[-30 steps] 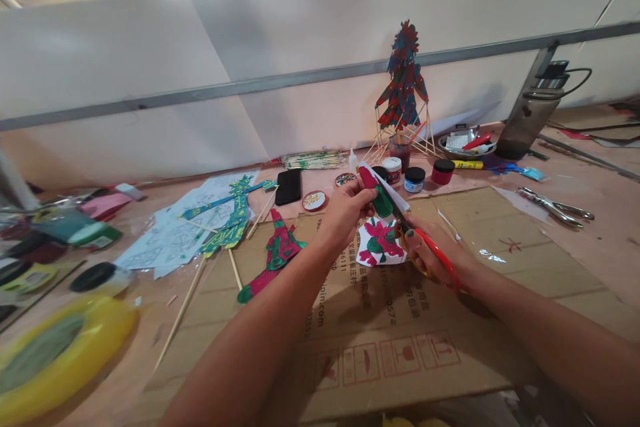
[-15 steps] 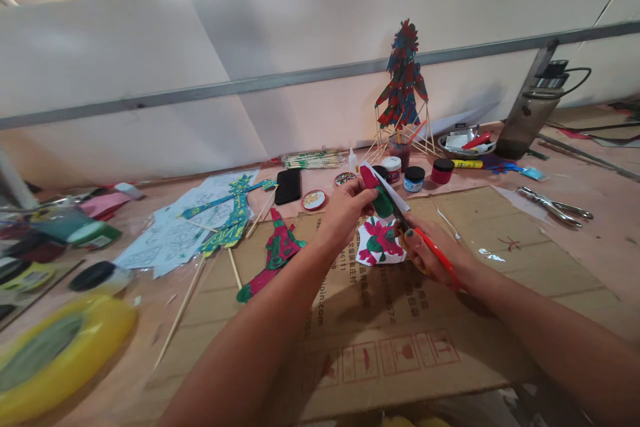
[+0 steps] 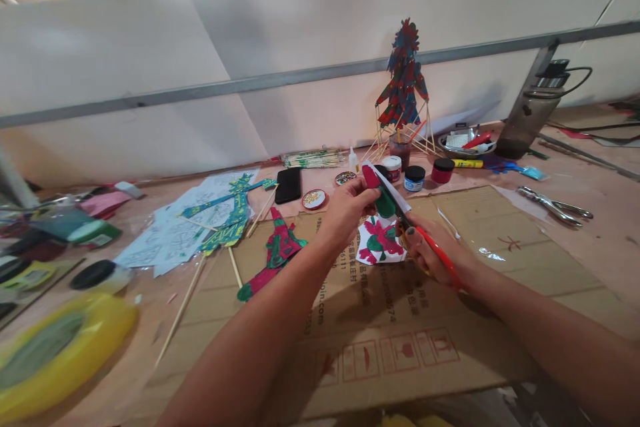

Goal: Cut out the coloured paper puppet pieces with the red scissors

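My left hand (image 3: 353, 207) pinches a painted paper piece (image 3: 384, 201), magenta at the top and green below, with a white paper margin along its right side. My right hand (image 3: 431, 255) grips scissors (image 3: 436, 250) with orange-red handles. Their dark blades lie along the edge of the painted piece, pointing up and left. Just below, a white paper piece painted with magenta and green shapes (image 3: 381, 241) rests on the cardboard sheet (image 3: 480, 260). A painted magenta and green cut-out (image 3: 283, 247) lies left of my left forearm, which partly hides it.
Blue-green painted cut-outs on sticks (image 3: 233, 220) lie over drawn papers (image 3: 165, 220) on the left. Behind my hands stand paint jars (image 3: 414, 179), a phone (image 3: 288, 186) and a painted figure on sticks (image 3: 404, 73). A bottle (image 3: 533, 110) and a metal punch tool (image 3: 555, 205) are at right.
The painted piece and my left hand have shifted very slightly right. The scissors stay at its edge, and the things on the table look unchanged.
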